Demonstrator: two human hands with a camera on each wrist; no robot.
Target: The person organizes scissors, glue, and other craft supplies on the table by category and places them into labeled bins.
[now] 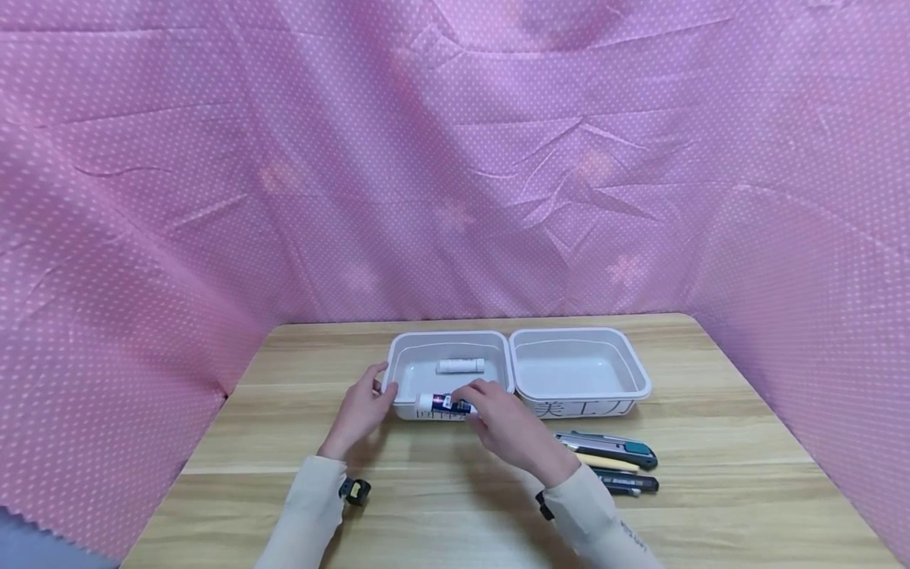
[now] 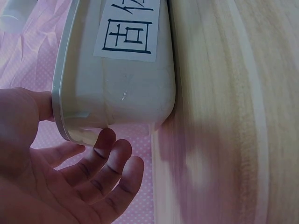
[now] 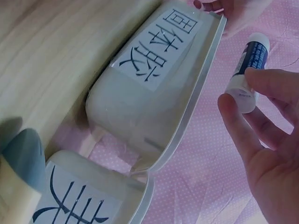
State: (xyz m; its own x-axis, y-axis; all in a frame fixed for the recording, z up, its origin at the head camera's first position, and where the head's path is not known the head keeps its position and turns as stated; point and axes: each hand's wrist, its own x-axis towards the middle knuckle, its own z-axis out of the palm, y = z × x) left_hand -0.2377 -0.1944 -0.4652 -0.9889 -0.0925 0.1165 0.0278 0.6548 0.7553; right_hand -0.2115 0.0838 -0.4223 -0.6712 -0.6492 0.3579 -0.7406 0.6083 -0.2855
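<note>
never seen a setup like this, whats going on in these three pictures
No robot here: a person works bare-handed. The wide picture comes from a head-worn camera looking down; the other two come from the left and right wrists. On the wooden table stand a white left box, with a white tube inside, and a white right box, with craft knives in front. The left hand holds the left box's rim; the right hand holds a blue-labelled glue stick near that box's front edge.
</note>
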